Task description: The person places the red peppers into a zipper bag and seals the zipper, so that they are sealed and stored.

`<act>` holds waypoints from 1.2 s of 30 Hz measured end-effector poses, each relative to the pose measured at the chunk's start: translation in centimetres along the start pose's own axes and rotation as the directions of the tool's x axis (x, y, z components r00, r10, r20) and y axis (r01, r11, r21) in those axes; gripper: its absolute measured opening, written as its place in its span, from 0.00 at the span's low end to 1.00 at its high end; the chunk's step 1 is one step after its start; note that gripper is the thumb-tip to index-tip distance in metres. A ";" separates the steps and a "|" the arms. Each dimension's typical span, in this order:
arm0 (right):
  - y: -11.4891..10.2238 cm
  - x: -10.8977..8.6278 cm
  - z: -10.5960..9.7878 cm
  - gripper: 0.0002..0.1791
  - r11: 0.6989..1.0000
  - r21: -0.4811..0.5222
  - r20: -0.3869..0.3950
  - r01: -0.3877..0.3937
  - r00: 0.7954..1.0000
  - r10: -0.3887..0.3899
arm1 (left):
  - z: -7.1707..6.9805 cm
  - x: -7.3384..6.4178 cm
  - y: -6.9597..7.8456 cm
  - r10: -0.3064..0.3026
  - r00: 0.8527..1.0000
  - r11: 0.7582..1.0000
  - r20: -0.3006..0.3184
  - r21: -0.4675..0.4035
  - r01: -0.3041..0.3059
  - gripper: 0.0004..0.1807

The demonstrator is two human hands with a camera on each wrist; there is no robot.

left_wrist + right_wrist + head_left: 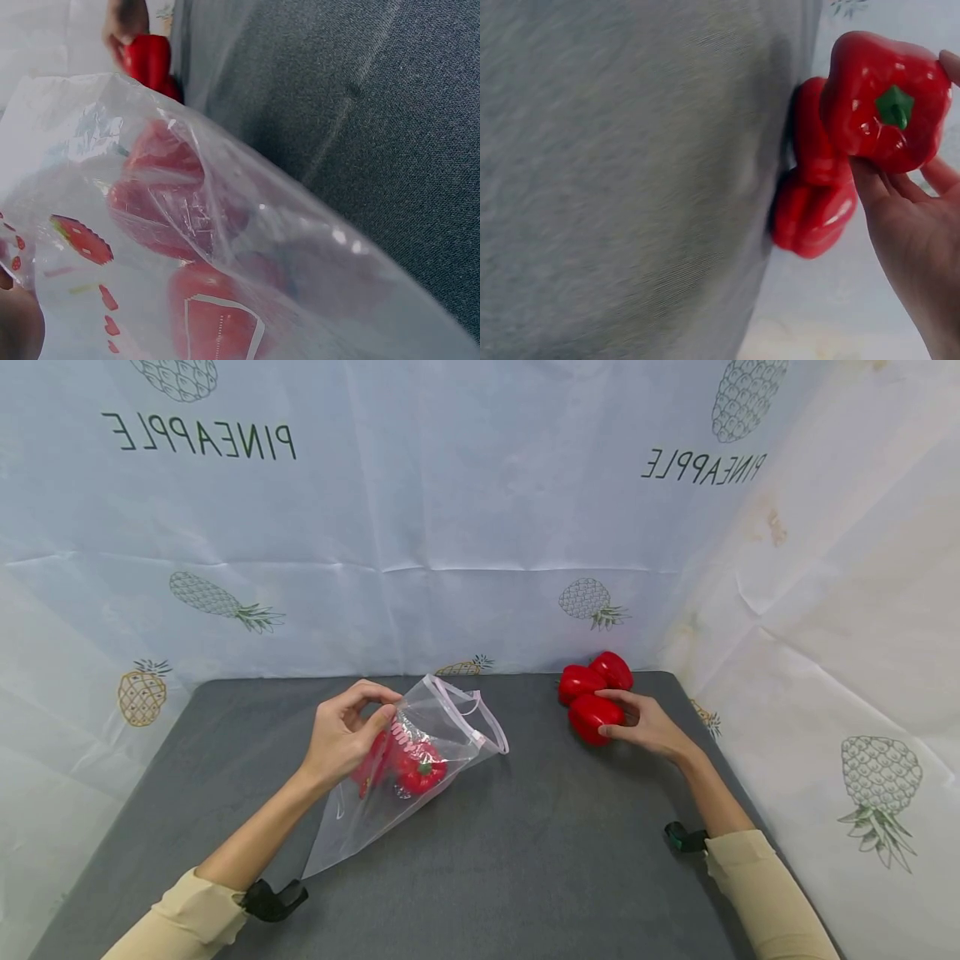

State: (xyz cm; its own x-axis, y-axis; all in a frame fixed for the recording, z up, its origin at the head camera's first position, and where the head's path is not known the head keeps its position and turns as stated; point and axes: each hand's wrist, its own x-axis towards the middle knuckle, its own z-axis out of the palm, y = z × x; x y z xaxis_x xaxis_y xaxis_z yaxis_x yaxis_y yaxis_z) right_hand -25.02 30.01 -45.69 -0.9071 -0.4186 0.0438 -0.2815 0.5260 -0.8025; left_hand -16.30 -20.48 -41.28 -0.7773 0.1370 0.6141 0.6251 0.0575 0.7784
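My left hand [347,731] pinches the side of a clear plastic zip bag [337,835] near its mouth, which faces right with a pale slider strip. Inside the bag lie red bell peppers [420,768], also seen through the printed film in the left wrist view. At the right, my right hand [647,723] grips a red bell pepper [596,718] between thumb and fingers. The right wrist view shows its green stem [895,107] facing the camera. Just behind it are two more red bell peppers, one nearer [580,683] and one farther [612,670].
A dark grey cloth-covered table [525,860] lies under everything. Pale curtains [487,510] printed with pineapples stand along its back and right sides. A black strap device [273,902] sits on the left wrist, another [684,837] on the right.
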 end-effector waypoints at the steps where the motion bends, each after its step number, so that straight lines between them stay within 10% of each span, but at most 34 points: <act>1: -0.3 0.0 0.1 0.39 1.000 0.009 0.001 0.010 1.000 -0.010 | 0.0 0.0 0.0 -0.002 1.000 1.000 0.000 0.001 0.002 0.09; 22: -10.9 1.6 3.6 0.40 0.927 0.146 0.054 0.346 0.933 -0.357 | 0.4 0.0 0.8 -0.021 0.999 1.000 0.024 -0.001 0.021 0.09; 36: -14.0 2.9 6.6 0.41 0.915 0.133 0.185 0.381 0.897 -0.401 | 0.7 -0.1 1.0 -0.023 0.999 1.000 0.047 0.009 0.023 0.09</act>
State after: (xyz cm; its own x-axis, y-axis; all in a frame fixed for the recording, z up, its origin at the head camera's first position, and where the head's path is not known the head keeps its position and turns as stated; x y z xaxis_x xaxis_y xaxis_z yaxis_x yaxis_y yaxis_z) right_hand -21.64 16.58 -38.22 -0.6434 -0.7233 0.2509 -0.5617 0.2233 -0.7966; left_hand -15.60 -19.78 -40.63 -0.7873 0.1817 0.5892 0.6079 0.0692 0.7910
